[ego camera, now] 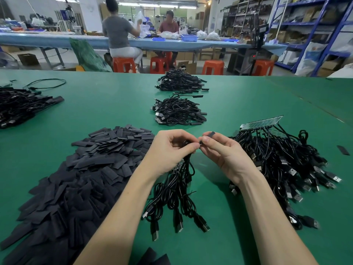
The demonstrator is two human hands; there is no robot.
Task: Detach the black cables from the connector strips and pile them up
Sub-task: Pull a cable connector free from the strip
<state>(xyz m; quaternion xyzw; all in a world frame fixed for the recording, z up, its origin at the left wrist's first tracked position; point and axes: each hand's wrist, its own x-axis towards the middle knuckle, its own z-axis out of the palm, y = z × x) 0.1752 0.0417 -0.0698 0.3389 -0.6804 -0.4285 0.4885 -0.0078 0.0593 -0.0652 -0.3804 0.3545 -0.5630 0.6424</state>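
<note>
My left hand (pixel 170 148) is closed around the top of a bundle of black cables (pixel 175 196) whose USB plugs hang down onto the green table (pixel 219 104). Part of a connector strip shows just under that hand. My right hand (pixel 225 152) pinches a small flat black piece (pixel 210 134) beside the left fingertips. To the right lies a big heap of cables (pixel 282 163) joined to a connector strip (pixel 261 122). Two piles of loose cables sit farther back, one (pixel 179 111) nearer and one (pixel 180 81) beyond.
A large heap of flat black sleeves (pixel 80 178) fills the left of the table. More black cables (pixel 21 106) lie at the far left edge. One stray sleeve (pixel 343 150) lies at far right. Two people sit at a blue bench (pixel 57 41) behind, with orange stools (pixel 213 66).
</note>
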